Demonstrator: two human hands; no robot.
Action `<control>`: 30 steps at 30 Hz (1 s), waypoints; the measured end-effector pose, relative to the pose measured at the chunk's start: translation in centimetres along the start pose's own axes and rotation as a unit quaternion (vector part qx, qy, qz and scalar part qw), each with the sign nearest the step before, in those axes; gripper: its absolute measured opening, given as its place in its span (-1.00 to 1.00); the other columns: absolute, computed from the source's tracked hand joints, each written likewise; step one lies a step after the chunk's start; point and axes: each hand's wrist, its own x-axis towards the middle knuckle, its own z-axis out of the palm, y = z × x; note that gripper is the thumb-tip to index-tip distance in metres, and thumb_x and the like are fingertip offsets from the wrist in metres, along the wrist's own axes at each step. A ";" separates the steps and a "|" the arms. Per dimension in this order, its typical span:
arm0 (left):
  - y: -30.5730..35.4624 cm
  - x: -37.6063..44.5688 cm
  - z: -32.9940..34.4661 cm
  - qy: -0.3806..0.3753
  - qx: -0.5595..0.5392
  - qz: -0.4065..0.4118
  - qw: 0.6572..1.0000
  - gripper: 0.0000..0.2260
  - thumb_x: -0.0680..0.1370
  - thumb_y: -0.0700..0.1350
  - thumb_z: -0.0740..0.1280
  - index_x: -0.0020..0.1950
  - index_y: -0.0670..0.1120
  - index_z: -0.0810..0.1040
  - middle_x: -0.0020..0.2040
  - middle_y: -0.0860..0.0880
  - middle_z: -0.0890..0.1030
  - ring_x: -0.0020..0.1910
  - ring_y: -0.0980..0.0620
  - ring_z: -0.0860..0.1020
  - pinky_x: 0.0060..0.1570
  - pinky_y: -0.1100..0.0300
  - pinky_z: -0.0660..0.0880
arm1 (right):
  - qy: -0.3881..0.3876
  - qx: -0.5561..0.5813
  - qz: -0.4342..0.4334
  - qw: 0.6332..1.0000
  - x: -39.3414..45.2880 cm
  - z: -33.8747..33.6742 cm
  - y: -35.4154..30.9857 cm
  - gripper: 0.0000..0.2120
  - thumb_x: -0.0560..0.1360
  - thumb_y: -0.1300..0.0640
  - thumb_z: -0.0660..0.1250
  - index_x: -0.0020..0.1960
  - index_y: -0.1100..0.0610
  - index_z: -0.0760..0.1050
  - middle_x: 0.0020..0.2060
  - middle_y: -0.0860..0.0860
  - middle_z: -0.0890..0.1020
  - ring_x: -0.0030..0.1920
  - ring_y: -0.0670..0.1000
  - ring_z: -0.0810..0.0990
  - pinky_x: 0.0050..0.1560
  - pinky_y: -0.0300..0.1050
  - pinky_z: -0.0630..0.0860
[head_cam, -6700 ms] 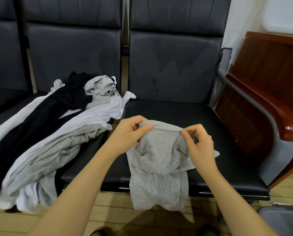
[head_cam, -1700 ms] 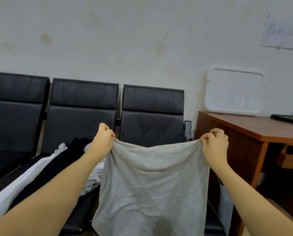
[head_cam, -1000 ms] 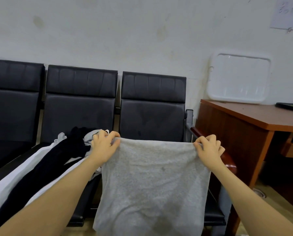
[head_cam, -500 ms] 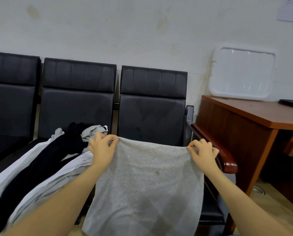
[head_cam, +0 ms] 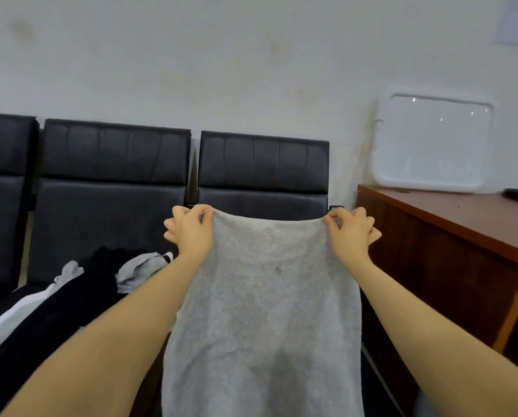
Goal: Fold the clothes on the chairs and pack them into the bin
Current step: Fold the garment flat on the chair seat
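While both arms are extending forward, the left hand (head_cam: 190,233) is pinching the upper left corner of the grey knitted fabric garment (head_cam: 263,311), and the right hand (head_cam: 352,233) is pinching its upper right corner, fingers curled round the edge. This garment is hanging spread flat in front of the rightmost black padded leather chair (head_cam: 263,167). Left of that chair, a heap of black, white and grey clothes (head_cam: 56,302) is lying on the neighbouring seat. Right of that chair, a brown wooden desk (head_cam: 450,236) is standing, with a white plastic tray (head_cam: 432,142) leaning against the wall.
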 end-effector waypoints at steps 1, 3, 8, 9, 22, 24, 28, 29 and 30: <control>1.2 1.1 0.0 0.014 -0.008 0.002 1.000 -0.83 0.62 -0.02 0.20 0.02 0.02 0.58 0.08 -0.05 0.33 0.11 -0.15 0.28 0.07 0.08 0.12 | 0.016 0.010 -0.008 1.000 1.1 -0.4 -0.8 -0.82 0.59 0.00 0.23 0.04 0.02 0.57 -0.04 0.00 0.29 0.12 0.14 0.30 0.05 -0.05 0.09; 3.1 2.8 -0.2 0.044 -0.021 0.011 0.999 -0.83 0.62 -0.01 0.18 0.03 0.00 0.55 0.15 -0.09 0.34 0.12 -0.17 0.28 0.10 0.05 0.14 | 0.051 0.037 -0.029 0.998 2.9 -1.3 -2.1 -0.82 0.60 0.00 0.22 0.03 0.03 0.57 -0.05 -0.02 0.27 0.10 0.13 0.28 0.05 -0.07 0.06; 4.5 3.5 -1.9 0.090 -0.052 0.046 0.993 -0.84 0.63 -0.05 0.16 0.02 -0.05 0.51 0.17 -0.10 0.32 0.15 -0.16 0.26 0.18 -0.01 0.15 | 0.130 0.073 -0.105 0.983 3.7 -2.5 -2.7 -0.87 0.58 0.02 0.27 -0.02 0.03 0.57 -0.06 -0.03 0.27 -0.02 -0.08 0.14 -0.01 -0.16 -0.03; 4.0 3.0 -2.3 0.093 -0.048 0.051 0.993 -0.84 0.63 -0.06 0.16 0.00 -0.06 0.51 0.16 -0.11 0.33 0.15 -0.17 0.26 0.18 -0.02 0.15 | 0.130 0.072 -0.117 0.982 3.1 -2.7 -2.5 -0.88 0.57 0.03 0.28 -0.03 0.03 0.57 -0.06 -0.03 0.28 -0.01 -0.08 0.13 -0.01 -0.17 -0.03; -8.3 -13.3 -4.5 -0.027 0.061 -0.038 0.997 -0.86 0.56 -0.04 0.31 -0.07 -0.07 0.61 0.12 -0.12 0.38 0.17 -0.19 0.28 0.24 -0.05 0.11 | -0.032 0.030 -0.061 0.997 -14.0 -2.0 6.2 -0.97 0.50 0.07 0.39 -0.08 0.01 0.60 -0.07 -0.01 0.33 -0.01 -0.05 0.22 0.07 -0.09 0.05; -9.2 -14.5 -4.9 -0.031 0.066 -0.047 0.996 -0.86 0.55 -0.04 0.32 -0.09 -0.07 0.62 0.08 -0.10 0.37 0.16 -0.19 0.27 0.24 -0.06 0.10 | -0.039 0.041 -0.047 0.997 -15.8 -2.3 6.9 -0.97 0.50 0.09 0.39 -0.10 0.01 0.60 -0.08 -0.01 0.34 0.01 -0.04 0.24 0.09 -0.09 0.05; -10.1 -16.0 -5.3 -0.019 0.053 -0.043 0.997 -0.88 0.51 -0.03 0.38 -0.16 -0.05 0.63 0.01 -0.03 0.34 0.12 -0.16 0.27 0.18 -0.02 0.12 | -0.037 0.074 -0.015 0.996 -17.1 -2.6 7.0 -0.95 0.49 0.10 0.39 -0.15 0.02 0.58 -0.09 -0.02 0.37 0.03 -0.04 0.27 0.10 -0.11 0.05; -10.2 -16.2 -5.3 -0.018 0.050 -0.041 0.998 -0.89 0.50 -0.04 0.39 -0.17 -0.04 0.63 0.02 -0.03 0.35 0.11 -0.15 0.27 0.17 0.00 0.11 | -0.039 0.069 -0.015 0.997 -17.2 -2.5 6.9 -0.95 0.49 0.10 0.38 -0.15 0.02 0.59 -0.10 -0.03 0.37 0.02 -0.05 0.26 0.07 -0.13 0.03; -10.4 -16.3 -5.3 -0.019 0.051 -0.038 0.998 -0.91 0.49 -0.04 0.40 -0.18 -0.03 0.63 0.01 -0.02 0.36 0.11 -0.13 0.26 0.14 0.04 0.10 | -0.043 0.057 -0.016 0.997 -17.2 -2.3 7.0 -0.95 0.49 0.10 0.38 -0.14 0.03 0.59 -0.11 -0.03 0.38 0.01 -0.05 0.26 0.04 -0.16 0.01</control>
